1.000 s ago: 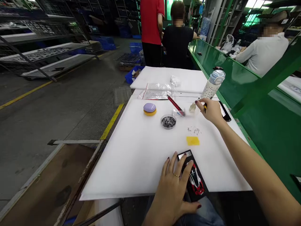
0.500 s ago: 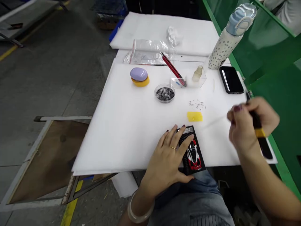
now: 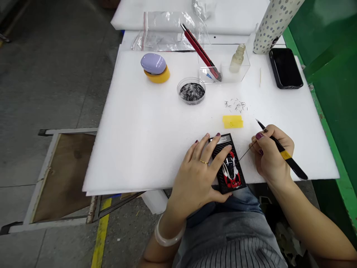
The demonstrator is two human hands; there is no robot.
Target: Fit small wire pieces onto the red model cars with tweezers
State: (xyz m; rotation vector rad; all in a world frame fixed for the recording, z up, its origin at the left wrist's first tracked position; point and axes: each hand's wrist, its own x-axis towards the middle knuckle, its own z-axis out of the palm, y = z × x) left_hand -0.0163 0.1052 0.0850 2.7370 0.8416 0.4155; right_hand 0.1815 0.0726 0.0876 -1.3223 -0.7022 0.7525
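Left hand (image 3: 199, 175) flat on the black base plate (image 3: 227, 163) at the near edge of the tabletop (image 3: 145, 130), fingers spread, pinning it; a red-and-white model car (image 3: 231, 170) sits on the plate. Right hand (image 3: 272, 154) closed around black tweezers (image 3: 280, 150) with a yellow band, plus a thin wire (image 3: 245, 152) whose tip reaches the car. Yellow pad (image 3: 232, 121) just beyond the plate, loose pins (image 3: 235, 105) past it. Further back: round dish (image 3: 191, 91) of dark pins, clear box (image 3: 224, 67), phone (image 3: 285, 68).
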